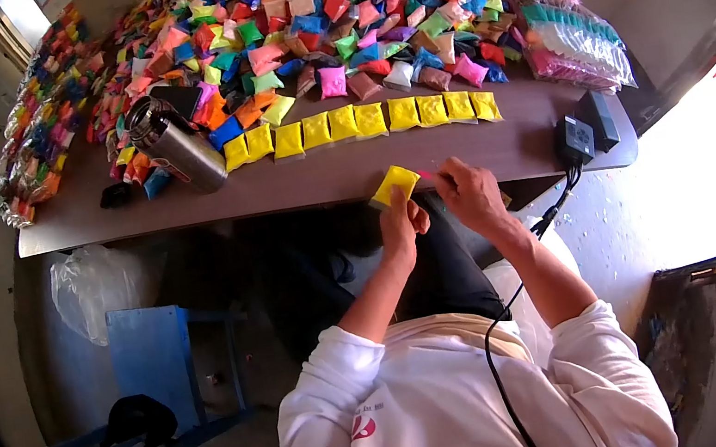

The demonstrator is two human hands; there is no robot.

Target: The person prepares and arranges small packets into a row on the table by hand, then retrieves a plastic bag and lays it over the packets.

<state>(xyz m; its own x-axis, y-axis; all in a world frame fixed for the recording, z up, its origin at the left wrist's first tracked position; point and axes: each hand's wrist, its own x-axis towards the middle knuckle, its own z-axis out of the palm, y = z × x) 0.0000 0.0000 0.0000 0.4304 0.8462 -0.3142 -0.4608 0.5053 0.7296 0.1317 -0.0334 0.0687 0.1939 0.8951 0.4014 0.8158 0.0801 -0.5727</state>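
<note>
My left hand (401, 231) pinches a small yellow packet (396, 184) between thumb and fingers, just in front of the table edge. Close to its right, my right hand (469, 192) is closed on a thin pinkish-red item (426, 175) that points toward the packet. Most of that item is hidden by the fingers, so its kind is unclear, and I cannot tell whether it touches the packet. Beyond both hands, a row of several yellow packets (343, 123) lies side by side across the table.
A large heap of colourful packets (326, 22) covers the back of the brown table (305, 185). A steel flask (182, 148) stands at the left, and black boxes with cables (577, 139) at the right. A blue chair (154, 368) holding a black bag (138, 422) is lower left.
</note>
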